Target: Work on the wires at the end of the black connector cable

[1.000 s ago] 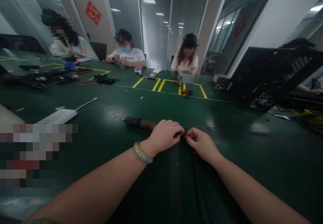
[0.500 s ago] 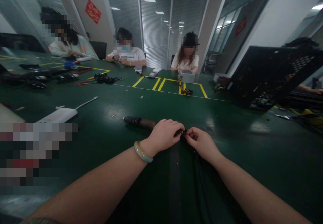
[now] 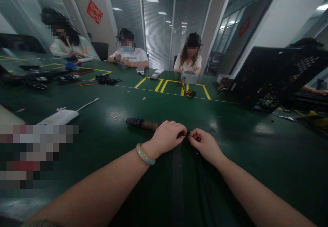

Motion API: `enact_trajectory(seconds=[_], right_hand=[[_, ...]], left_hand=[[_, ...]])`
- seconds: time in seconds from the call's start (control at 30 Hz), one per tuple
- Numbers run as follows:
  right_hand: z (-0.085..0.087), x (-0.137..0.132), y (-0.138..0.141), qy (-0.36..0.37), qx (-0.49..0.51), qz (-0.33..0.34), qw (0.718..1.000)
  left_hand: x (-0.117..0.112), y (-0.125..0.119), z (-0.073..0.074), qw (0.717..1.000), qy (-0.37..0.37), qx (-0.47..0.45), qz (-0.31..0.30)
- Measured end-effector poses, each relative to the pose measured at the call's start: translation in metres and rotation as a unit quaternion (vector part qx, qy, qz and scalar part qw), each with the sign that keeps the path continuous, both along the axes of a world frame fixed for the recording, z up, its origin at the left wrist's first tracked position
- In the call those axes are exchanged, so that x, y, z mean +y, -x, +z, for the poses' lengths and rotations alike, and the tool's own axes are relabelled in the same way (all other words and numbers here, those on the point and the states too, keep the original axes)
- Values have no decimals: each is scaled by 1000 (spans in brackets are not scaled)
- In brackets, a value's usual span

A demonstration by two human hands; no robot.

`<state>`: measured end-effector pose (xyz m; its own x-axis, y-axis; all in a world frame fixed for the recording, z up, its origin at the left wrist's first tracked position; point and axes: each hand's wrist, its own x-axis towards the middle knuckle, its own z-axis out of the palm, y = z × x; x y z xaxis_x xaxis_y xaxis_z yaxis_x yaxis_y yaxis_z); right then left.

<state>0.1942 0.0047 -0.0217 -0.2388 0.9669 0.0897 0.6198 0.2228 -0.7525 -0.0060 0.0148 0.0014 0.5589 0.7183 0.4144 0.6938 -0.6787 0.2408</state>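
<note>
The left hand (image 3: 166, 136) is curled and the right hand (image 3: 205, 145) pinched. They meet low over the green table (image 3: 256, 152), fingertips gripping opposite sides of a small dark piece (image 3: 186, 133) too small to identify, a close hold that seems meant to steady it. A dark cable (image 3: 204, 179) trails from it toward the person, and a cylindrical tool (image 3: 140, 123) lies just behind the left hand, within easy reach.
</note>
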Motion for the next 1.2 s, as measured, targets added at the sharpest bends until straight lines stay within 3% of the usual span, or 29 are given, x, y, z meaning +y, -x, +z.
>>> enact_trajectory(seconds=[0.7,0.8,1.03,1.2], right_hand=[[11,-2,3,24,-13,12,1000],[4,1,-3,59,-24,26,998],[-36,31,-24,124,-59,2,990],[-28,28,-21,109,-61,22,992]], left_hand=[[-7,-1,12,999,13,35,28],[-9,2,11,999,6,44,22],[2,9,1,998,-7,66,2],[2,7,1,998,-8,67,11]])
